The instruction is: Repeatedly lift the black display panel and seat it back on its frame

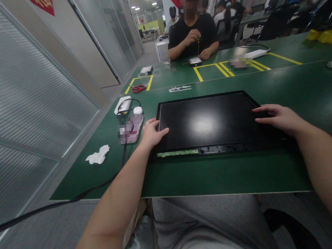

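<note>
On the green table [216, 176], a crumpled white tissue [98, 155] lay at far left, with a phone [137, 129] between it and the left hand [152, 133]. The left hand was partly open at the left short edge of the black panel [208, 117], thumb over its face. The panel lay flat between both hands, its long axis running left to right; a green strip [178, 153] occupied the left part of its near edge. The right hand [280, 117] was at the right short edge, thumb and fingers parted. Neither hand was clearly nearer; grip firmness could not be determined.
</note>
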`<action>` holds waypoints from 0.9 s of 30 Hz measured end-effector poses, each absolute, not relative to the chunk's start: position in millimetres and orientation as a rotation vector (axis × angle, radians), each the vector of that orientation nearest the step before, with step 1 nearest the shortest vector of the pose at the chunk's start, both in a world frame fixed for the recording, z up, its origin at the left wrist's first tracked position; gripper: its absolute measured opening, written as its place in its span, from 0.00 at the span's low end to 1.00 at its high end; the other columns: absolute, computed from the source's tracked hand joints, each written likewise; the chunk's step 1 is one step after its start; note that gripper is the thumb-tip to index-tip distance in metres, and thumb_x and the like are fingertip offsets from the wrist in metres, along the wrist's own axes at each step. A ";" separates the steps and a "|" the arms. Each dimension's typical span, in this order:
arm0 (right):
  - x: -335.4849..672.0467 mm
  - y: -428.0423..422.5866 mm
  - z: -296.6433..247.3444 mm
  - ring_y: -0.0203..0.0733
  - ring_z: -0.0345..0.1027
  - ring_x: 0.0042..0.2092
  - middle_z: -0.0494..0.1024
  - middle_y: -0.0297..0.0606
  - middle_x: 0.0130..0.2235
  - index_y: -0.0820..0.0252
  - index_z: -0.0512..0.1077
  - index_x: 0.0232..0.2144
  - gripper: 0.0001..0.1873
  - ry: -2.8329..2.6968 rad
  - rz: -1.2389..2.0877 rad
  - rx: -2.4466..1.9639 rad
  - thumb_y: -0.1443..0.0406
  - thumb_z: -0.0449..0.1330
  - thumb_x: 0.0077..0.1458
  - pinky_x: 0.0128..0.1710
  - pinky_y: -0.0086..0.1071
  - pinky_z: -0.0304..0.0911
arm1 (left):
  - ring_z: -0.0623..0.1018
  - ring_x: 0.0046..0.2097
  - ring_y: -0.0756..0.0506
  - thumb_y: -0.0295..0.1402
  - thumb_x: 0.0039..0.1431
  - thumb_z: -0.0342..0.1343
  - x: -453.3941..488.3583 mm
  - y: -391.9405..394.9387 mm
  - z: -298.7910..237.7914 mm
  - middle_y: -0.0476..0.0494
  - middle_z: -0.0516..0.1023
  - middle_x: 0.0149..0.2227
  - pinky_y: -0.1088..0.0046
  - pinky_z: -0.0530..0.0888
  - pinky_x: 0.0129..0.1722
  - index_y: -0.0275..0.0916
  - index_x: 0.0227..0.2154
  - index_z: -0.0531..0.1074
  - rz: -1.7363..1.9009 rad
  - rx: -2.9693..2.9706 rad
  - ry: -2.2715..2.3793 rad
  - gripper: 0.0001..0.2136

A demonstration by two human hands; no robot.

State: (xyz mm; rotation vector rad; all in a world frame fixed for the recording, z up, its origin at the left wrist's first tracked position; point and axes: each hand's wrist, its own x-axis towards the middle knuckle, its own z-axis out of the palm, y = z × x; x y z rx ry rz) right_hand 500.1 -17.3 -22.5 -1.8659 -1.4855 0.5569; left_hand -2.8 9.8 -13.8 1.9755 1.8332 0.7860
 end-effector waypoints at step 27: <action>498.4 -18.7 -18.8 0.59 0.62 0.63 0.77 0.42 0.55 0.48 0.79 0.46 0.33 -1.329 0.721 -1.839 0.56 0.71 0.31 0.63 0.50 0.58 | 0.68 0.63 0.34 0.44 0.52 0.65 0.0 7.5 -8.0 0.33 0.67 0.61 0.59 0.63 0.66 0.35 0.50 0.76 0.707 2.013 1.875 0.25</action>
